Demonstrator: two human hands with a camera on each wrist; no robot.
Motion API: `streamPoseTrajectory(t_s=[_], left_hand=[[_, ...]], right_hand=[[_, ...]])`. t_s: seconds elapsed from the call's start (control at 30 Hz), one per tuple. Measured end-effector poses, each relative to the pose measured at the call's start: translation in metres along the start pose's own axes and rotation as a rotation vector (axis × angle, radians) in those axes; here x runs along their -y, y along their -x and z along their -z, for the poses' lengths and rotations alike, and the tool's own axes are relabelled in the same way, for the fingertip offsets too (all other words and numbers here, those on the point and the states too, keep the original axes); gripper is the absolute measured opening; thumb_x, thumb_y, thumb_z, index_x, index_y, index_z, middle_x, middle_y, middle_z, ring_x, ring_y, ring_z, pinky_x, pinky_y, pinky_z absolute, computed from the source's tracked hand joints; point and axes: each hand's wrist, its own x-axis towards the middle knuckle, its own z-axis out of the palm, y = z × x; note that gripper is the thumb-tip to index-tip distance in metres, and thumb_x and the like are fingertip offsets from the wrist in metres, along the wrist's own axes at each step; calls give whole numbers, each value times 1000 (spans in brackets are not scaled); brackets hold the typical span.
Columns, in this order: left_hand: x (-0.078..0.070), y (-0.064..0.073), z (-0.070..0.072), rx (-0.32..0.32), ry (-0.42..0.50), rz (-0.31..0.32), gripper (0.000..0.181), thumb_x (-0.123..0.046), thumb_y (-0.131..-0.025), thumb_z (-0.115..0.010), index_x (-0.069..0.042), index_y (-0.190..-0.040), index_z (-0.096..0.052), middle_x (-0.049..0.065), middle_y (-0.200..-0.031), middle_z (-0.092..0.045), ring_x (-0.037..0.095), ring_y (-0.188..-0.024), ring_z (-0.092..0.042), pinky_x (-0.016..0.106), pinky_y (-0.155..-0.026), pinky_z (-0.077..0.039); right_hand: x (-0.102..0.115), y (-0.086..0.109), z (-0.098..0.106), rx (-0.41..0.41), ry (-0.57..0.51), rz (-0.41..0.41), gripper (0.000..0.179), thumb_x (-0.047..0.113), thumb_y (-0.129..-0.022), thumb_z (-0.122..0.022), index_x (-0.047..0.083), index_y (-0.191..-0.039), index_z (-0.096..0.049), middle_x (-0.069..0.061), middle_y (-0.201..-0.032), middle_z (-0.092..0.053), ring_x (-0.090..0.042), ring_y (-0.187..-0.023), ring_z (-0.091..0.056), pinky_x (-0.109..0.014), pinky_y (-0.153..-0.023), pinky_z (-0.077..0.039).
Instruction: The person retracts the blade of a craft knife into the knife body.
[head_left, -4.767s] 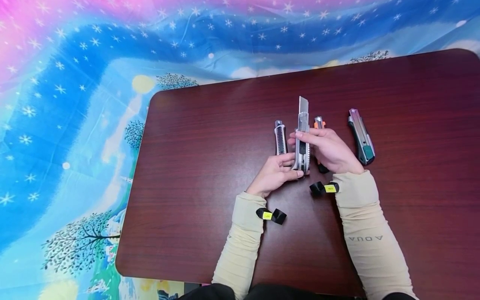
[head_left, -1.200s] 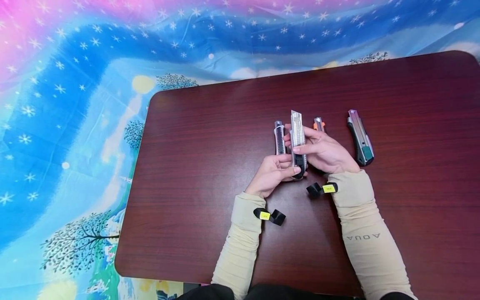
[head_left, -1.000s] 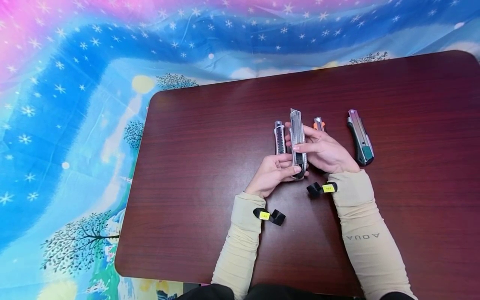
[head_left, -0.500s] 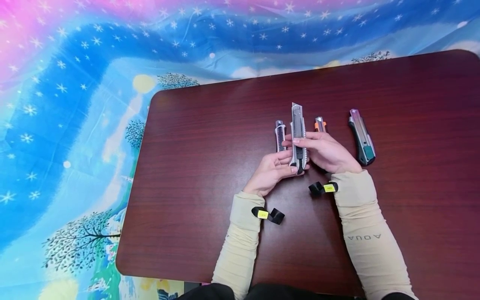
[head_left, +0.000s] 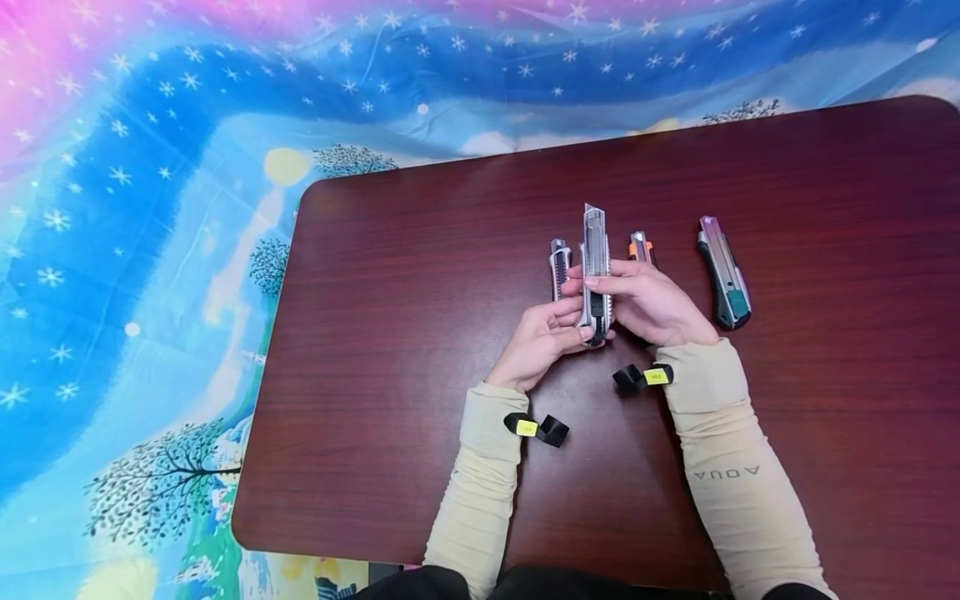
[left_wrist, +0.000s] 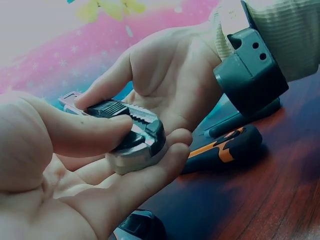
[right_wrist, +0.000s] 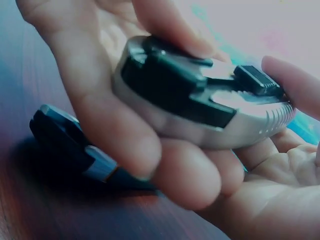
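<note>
Above the table, both hands hold one silver-and-black utility knife [head_left: 596,250], its front end pointing away from the body and a short blade tip showing. My left hand [head_left: 536,340] grips the rear end, thumb on top and fingers underneath. Farther forward, my right hand [head_left: 651,302] pinches the body with its thumb near the black slider [right_wrist: 257,80]. In the left wrist view, the knife's black end cap [left_wrist: 156,135] faces the camera. A grey utility knife [head_left: 559,267] lies just left of the hands, and an orange-and-black one [head_left: 639,247] lies partly hidden behind the right hand.
A green-and-black utility knife [head_left: 724,275] lies farther right on the dark red-brown table [head_left: 390,350]. A patterned blue and pink cloth [head_left: 225,92] runs along the table's far and left sides. Each wrist wears a black camera mount [head_left: 553,431].
Compared with the earliest frame, much less blade sticks out and the knife sits slightly left. During the last second the knife has risen a little in view, and the right thumb has shifted forward.
</note>
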Motion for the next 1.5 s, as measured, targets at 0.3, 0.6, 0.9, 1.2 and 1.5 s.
streamPoseTrajectory(t_s=[0.3,0.6,0.9,1.2,1.5], left_hand=[[3,-1,2,-6,24,0,43,14,-92,-49,14,-135,-45,38,-131,-51,54,-117,-51,37,-96,-53],[2,-1,1,-24,33,-15,44,13,-92,-51,12,-135,-46,34,-134,-51,54,-116,-51,36,-95,-54],[3,-1,1,-33,40,-15,43,10,-92,-52,10,-136,-47,35,-132,-52,34,-104,-66,39,-95,-54],[4,-2,2,-22,55,-15,43,10,-94,-50,11,-136,-45,35,-134,-50,55,-116,-51,41,-96,-53],[3,-1,3,-8,68,-16,43,9,-95,-47,11,-138,-43,34,-136,-48,57,-118,-48,48,-100,-49]], right_hand=[[1,2,-1,28,-18,2,26,-3,-96,-51,3,-115,-66,-10,-108,-72,-20,-108,-64,-28,-92,-53],[2,3,-2,39,-21,-7,28,-4,-96,-50,6,-117,-65,-9,-111,-71,-22,-112,-62,-29,-93,-52],[1,1,-1,54,-19,-2,31,-7,-94,-51,5,-120,-63,-9,-112,-70,-22,-112,-61,-29,-93,-52],[-1,0,0,56,-7,6,34,-8,-94,-50,7,-122,-62,-8,-114,-71,-18,-113,-63,-26,-94,-50],[-1,0,-2,62,-14,-3,36,-9,-94,-50,8,-125,-59,-8,-115,-70,-19,-113,-62,-26,-94,-50]])
